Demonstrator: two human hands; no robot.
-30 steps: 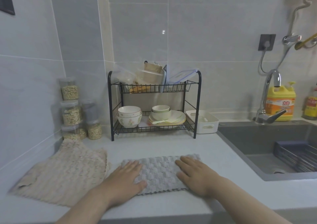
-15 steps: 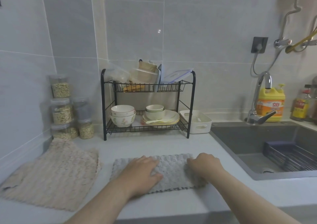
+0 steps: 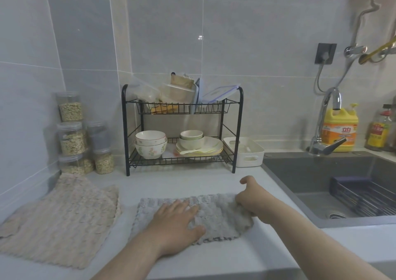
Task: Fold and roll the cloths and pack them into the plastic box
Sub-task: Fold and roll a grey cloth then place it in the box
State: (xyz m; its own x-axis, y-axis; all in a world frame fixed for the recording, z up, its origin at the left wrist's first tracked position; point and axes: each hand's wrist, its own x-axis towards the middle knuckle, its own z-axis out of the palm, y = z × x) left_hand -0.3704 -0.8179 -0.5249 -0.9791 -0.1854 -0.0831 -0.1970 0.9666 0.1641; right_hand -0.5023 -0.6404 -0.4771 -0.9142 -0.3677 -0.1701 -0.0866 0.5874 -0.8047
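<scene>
A folded grey cloth [image 3: 216,217] lies on the white counter in front of me. My left hand [image 3: 177,222] presses flat on its middle with fingers spread. My right hand [image 3: 250,198] grips the cloth's right end, fingers curled round the bunched edge, thumb sticking up. A beige cloth [image 3: 62,219] lies spread out at the left. The white plastic box [image 3: 248,151] stands beside the dish rack, near the sink.
A black two-tier dish rack [image 3: 182,129] with bowls and plates stands at the back. Several clear jars [image 3: 72,134] are stacked in the left corner. The dark sink [image 3: 321,177] with a faucet [image 3: 325,125] lies at the right, a yellow detergent bottle [image 3: 340,127] behind it.
My right hand went from lying flat on the grey cloth to curling round its right end and bunching it. My left hand slid toward the cloth's middle.
</scene>
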